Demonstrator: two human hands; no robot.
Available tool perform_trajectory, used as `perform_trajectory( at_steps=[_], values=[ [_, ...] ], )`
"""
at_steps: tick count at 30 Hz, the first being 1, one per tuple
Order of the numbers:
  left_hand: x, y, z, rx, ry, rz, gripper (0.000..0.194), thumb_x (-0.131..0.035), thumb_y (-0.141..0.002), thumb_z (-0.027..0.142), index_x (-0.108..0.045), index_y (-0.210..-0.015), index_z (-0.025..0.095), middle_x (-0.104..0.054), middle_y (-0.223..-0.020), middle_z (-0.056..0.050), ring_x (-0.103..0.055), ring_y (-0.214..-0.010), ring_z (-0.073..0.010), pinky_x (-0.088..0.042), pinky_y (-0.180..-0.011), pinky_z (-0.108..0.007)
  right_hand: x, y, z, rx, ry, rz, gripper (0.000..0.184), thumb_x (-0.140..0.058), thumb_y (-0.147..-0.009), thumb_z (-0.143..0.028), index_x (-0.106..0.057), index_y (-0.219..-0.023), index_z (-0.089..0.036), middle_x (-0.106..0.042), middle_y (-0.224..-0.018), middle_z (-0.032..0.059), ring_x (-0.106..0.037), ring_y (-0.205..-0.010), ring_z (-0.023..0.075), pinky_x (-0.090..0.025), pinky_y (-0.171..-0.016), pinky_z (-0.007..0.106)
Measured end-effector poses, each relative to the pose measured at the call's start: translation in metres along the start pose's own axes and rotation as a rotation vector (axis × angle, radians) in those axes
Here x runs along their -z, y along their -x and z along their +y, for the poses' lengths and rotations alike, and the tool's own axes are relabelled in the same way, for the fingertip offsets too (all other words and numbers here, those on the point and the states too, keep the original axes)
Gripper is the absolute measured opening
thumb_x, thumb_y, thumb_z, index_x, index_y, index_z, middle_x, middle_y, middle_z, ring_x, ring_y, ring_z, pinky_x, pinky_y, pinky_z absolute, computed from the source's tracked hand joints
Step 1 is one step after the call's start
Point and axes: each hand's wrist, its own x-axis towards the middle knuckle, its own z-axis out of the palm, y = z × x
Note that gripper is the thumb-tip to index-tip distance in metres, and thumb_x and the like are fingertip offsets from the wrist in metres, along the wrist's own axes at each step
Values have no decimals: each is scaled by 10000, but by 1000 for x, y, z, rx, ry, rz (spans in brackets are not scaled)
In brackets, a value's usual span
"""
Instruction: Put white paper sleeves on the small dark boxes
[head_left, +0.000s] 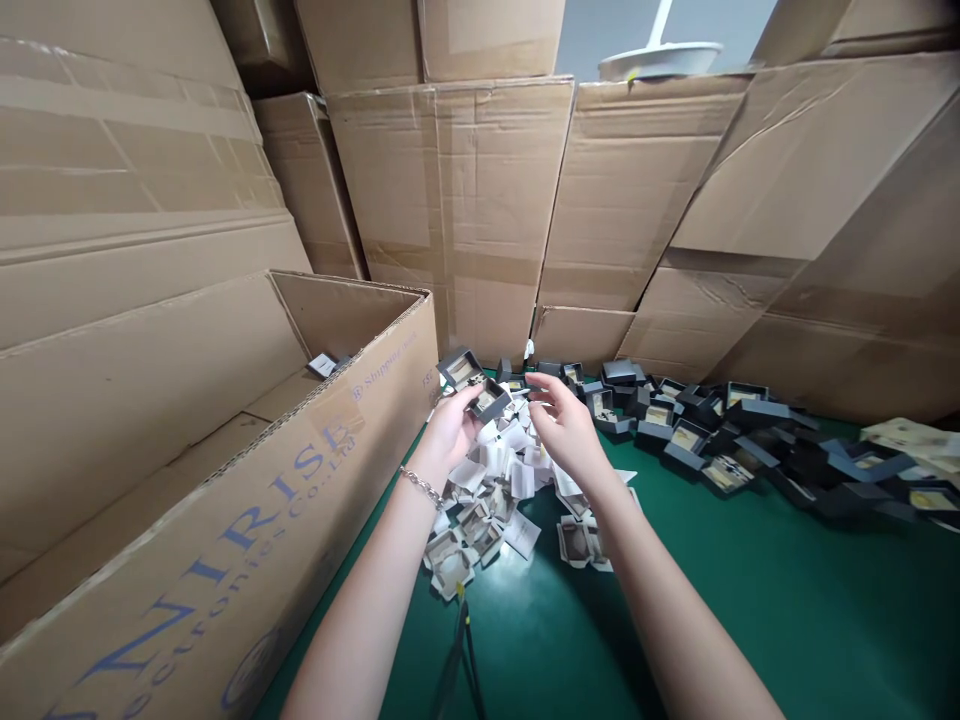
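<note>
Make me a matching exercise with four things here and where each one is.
Things
1. Heap of dark cases
2. Silver bracelet
3. Lone open case
4. Carton with blue print

Places
A. Held in the left hand
B. Left of both forearms
C. Right of the right hand
D. Around the left wrist

Pairs: 1-C, 2-D, 3-A, 4-B

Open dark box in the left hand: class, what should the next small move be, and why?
Probably bring the right hand in to the open dark box, since the left hand supports it, its lid stands open, and the right hand is close by but apart from it.
</note>
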Motion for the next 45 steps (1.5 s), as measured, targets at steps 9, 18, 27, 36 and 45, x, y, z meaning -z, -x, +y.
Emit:
perform_trajectory(
  at_steps=[9,18,27,36,45],
  values=[
    [3,1,3,40,-75,-24,74,-561,-822,119,-620,-834,76,-637,-758,-37,-592,-623,-109,-501,-556,-230,-30,8,50,-53,734,-243,417,-522,-843,-166,-607,-1230,-293,-196,-1531,99,-238,-1360,380,-228,-1011,644],
    [9,-7,-5,61,-101,-47,93,-521,-749,27,-514,-686,96,-542,-619,-2,-516,-551,-78,-441,-544,-205,-17,-3,47,-21,402,-59,107,-540,-803,-158,-647,-802,-158,-552,-1259,116,-471,-1181,310,-307,-1007,538],
    [14,-7,-8,79,-249,-175,265,-649,-661,-12,-578,-900,80,-653,-878,-80,-617,-807,-159,-473,-797,-302,20,-9,4,-325,-646,55,308,-663,-656,-301,-544,-900,-157,-606,-768,15,-580,-661,122,-490,-670,274],
    [12,-3,-17,111,-338,-520,543,-746,-668,102,-576,-1181,152,-583,-1218,-111,-556,-1095,-215,-402,-966,-353,15,-6,-16,-370,-540,-31,321,-707,-623,-384,-622,-780,-118,-584,-649,18,-503,-522,96,-384,-481,224],
    [11,2,-16,159,-300,-480,507,-762,-671,137,-592,-1149,136,-617,-1136,-116,-578,-1051,-200,-428,-923,-318,9,-3,-11,-269,-337,-90,266,-600,-694,-365,-650,-807,-130,-594,-689,22,-414,-474,81,-329,-440,224]
  ],
)
